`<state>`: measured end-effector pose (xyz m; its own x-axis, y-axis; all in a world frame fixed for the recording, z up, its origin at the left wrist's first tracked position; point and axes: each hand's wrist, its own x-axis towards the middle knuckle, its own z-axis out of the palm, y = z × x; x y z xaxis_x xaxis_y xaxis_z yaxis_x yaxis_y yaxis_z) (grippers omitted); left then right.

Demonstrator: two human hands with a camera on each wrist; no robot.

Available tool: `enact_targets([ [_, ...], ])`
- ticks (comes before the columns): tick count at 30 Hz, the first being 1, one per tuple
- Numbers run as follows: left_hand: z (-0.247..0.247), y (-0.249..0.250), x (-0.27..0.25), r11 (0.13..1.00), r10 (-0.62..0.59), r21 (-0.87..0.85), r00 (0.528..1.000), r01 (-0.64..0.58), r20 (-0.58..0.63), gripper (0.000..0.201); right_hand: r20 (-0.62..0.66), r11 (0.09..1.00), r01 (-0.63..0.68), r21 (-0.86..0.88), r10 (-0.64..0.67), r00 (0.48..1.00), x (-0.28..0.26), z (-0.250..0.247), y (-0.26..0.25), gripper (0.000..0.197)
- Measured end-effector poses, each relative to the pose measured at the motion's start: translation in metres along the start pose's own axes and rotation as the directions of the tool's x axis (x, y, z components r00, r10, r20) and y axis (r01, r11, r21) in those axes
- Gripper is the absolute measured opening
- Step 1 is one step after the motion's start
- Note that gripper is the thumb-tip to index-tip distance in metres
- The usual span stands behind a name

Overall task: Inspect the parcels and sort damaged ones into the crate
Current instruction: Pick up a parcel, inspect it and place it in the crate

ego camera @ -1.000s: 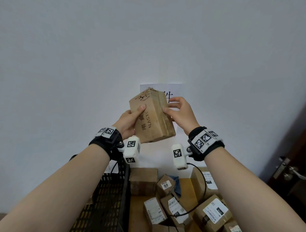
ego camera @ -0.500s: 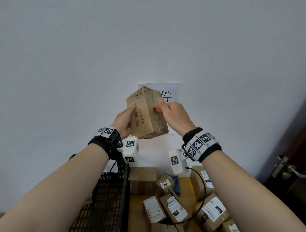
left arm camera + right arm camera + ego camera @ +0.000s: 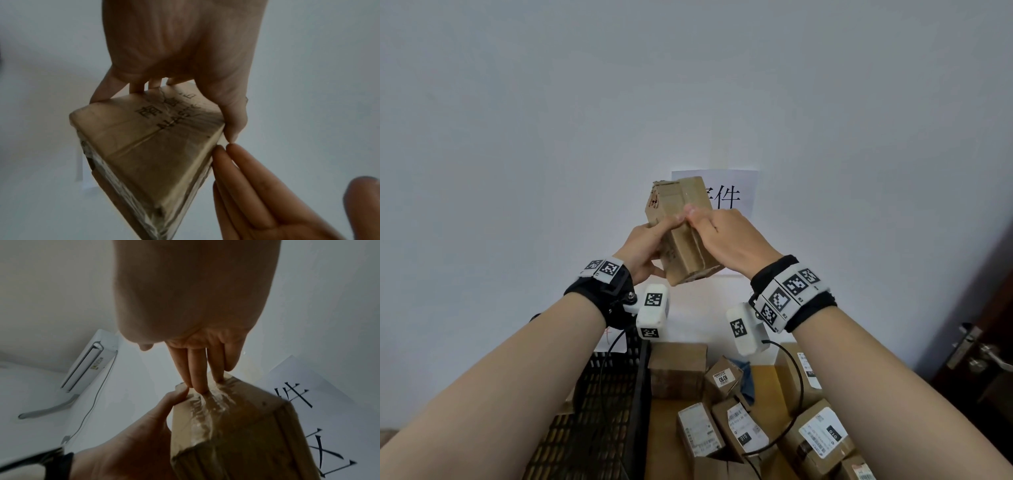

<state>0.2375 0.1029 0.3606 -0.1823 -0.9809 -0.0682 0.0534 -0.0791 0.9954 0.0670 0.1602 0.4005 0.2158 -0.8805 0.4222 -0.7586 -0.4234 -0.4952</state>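
Cardboard parcel [image 3: 681, 229] raised in front of the wall [image 3: 517, 120], well above the table [image 3: 763, 380], tilted with its torn upper end away from the body. Left hand [image 3: 645, 248] clamped on the parcel's left side: thumb laid along the near face, fingers curled round the far edge, as shown in the left wrist view [image 3: 185, 48]. Right hand [image 3: 729, 236] resting on the right side, fingers [image 3: 195, 369] straight and together, pressed flat against the taped seam, tips meeting the left thumb. Grip likely chosen to free one hand for turning while the other steadies, so each face can be brought into sight. Ragged cardboard and a dark gap visible at the top end; crumpled tape and creases along the seam. Judged step: inspection in hand, parcel probably bound for the black mesh crate [image 3: 599, 404] at lower left. Paper sign [image 3: 732, 192] with printed characters on the wall just behind the parcel. Further labelled parcels [image 3: 743, 425] lying unsorted on the table, just right of the crate. Wall-mounted air conditioner [image 3: 88, 360] seen in the right wrist view.
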Motion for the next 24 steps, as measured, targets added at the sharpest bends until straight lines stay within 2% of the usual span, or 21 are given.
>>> enact_targets([
  [3, -0.001, 0.000, -0.003, 1.000, 0.021, 0.017, 1.000, -0.021, 0.010, 0.062, 0.036, 0.997, 0.013, -0.076, -0.010, 0.999, -0.002, -0.001, -0.003, 0.067],
  [7, 0.005, 0.004, -0.009, 0.998, 0.038, 0.043, 0.999, -0.037, -0.018, 0.080, 0.052, 0.992, 0.029, -0.126, -0.023, 0.998, -0.005, 0.004, -0.002, 0.066],
  [11, 0.006, 0.004, -0.009, 0.995, 0.048, 0.092, 0.999, -0.045, -0.026, 0.076, 0.061, 0.997, -0.049, -0.061, 0.053, 0.997, -0.007, 0.007, 0.004, 0.058],
  [14, 0.003, 0.003, -0.004, 0.995, 0.047, 0.084, 0.999, -0.045, -0.020, 0.075, -0.067, 0.993, -0.109, 0.046, 0.112, 0.991, -0.006, 0.004, 0.016, 0.039],
  [16, 0.000, 0.002, 0.000, 0.996, 0.058, 0.063, 0.998, -0.056, -0.033, 0.076, -0.157, 0.988, -0.127, 0.087, 0.139, 0.978, -0.004, 0.003, 0.024, 0.035],
  [18, -0.001, 0.002, 0.003, 0.998, 0.054, 0.025, 0.998, -0.054, -0.029, 0.066, -0.182, 0.979, -0.137, 0.150, 0.163, 0.970, -0.004, 0.002, 0.027, 0.031],
  [20, 0.000, 0.001, 0.006, 0.999, 0.036, -0.024, 0.999, -0.036, -0.017, 0.053, -0.178, 0.972, -0.137, 0.189, 0.171, 0.969, -0.005, 0.001, 0.027, 0.039],
  [24, 0.002, 0.001, 0.012, 0.997, 0.024, -0.069, 0.999, -0.026, -0.022, 0.045, -0.244, 0.966, -0.133, 0.220, 0.187, 0.952, -0.001, -0.002, 0.031, 0.045],
])
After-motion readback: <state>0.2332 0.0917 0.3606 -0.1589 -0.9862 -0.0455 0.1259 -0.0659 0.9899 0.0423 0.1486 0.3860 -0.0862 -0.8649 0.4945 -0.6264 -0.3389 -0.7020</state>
